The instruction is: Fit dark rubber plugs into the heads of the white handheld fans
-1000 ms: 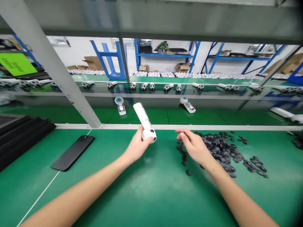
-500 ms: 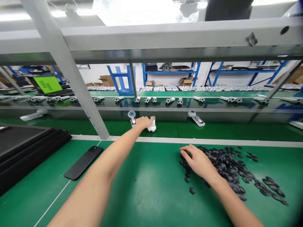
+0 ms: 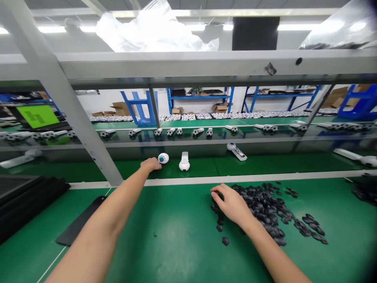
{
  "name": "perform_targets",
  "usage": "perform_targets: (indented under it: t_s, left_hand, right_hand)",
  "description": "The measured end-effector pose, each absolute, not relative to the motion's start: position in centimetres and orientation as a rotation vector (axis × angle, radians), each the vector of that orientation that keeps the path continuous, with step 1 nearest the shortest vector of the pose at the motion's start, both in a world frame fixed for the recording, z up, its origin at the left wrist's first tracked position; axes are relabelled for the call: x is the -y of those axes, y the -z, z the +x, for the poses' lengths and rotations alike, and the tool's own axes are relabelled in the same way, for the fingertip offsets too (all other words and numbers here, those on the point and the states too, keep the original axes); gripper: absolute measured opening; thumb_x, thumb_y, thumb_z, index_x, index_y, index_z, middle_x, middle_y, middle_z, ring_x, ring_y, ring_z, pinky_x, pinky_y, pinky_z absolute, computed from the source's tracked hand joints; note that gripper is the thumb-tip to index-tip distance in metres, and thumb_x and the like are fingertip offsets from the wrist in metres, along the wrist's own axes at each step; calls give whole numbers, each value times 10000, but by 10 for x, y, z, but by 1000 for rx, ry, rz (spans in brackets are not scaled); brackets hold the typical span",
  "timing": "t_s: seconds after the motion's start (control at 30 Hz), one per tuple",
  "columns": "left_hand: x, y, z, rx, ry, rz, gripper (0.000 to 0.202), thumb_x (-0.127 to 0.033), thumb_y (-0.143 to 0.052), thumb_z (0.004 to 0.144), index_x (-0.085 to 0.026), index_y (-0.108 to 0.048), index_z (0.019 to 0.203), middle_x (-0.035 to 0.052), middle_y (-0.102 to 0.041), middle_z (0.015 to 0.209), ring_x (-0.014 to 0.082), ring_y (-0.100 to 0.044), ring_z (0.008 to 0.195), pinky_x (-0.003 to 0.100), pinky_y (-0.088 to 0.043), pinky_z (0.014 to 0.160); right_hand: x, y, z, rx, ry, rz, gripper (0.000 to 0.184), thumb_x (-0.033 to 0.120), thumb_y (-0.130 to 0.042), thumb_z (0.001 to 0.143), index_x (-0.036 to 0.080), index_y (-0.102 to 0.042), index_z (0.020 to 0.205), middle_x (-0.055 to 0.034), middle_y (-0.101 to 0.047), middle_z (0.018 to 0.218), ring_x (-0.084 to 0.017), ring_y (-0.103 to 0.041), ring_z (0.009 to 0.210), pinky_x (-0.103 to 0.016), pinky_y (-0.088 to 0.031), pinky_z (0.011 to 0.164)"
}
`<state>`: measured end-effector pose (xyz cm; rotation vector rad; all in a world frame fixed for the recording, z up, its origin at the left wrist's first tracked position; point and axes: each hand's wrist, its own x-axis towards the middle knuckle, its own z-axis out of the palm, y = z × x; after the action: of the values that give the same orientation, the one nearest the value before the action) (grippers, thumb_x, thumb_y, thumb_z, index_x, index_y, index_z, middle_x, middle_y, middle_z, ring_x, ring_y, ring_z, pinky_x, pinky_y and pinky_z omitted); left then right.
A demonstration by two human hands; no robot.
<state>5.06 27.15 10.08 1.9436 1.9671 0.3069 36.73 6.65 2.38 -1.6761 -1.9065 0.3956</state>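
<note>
My left grip (image 3: 150, 163): half-curled, fingertips at the rim of a white disc unit (image 3: 163, 158), hold unclear. My right grip (image 3: 231, 204): open, resting on a heap of black pieces (image 3: 266, 208) on the green worktop (image 3: 182, 251). An upright white unit (image 3: 184, 162) stands untouched just past my left grip.

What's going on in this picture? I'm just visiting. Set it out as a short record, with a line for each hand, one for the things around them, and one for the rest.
Left hand: reaching to the edge of a white round device with a blue centre
Right hand: at a heap of small dark pieces
Things: upright white device beside the round one
Rest: green bench mat; black phone, partly under the left arm
</note>
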Motion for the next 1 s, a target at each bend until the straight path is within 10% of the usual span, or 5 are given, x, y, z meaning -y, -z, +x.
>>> perform_targets:
  t_s: [0.33,0.57,0.87,1.0]
  left_hand:
    - [-145,-73,105,-1376,-407,2291,384,-221,-724,842,-236,-587,1200,38,-744,982,246,-715,898,302,-506,734]
    - [-35,-34,102,-995,-554,2506,213,-365,-696,800,-232,-535,843,3,-652,741,177,-557,576,289,-283,537]
    - [-29,-19,88,-977,-596,2583,320,-541,-591,962,-225,-622,923,39,-692,816,195,-606,645,319,-353,591]
    - [-27,-14,85,-822,-708,2743,340,-541,-629,940,-211,-626,855,37,-658,701,196,-579,565,335,-325,556]
  right_hand:
    - [-45,-25,322,1730,-307,-1220,706,569,-564,985,287,-312,1580,-148,-385,1576,-336,-517,1326,-490,-514,1017]
    - [-34,-25,319,1766,-645,-947,500,549,-308,1078,281,-480,1463,-92,-654,1195,-228,-636,865,-390,-539,801]
    - [-24,-30,307,1876,-759,-829,591,638,-279,1066,243,-694,1211,-91,-739,1056,-257,-687,954,-396,-540,864]
    - [-12,-28,294,1831,-795,-790,568,441,-246,1120,232,-761,1002,-74,-776,972,-221,-723,890,-375,-557,861]
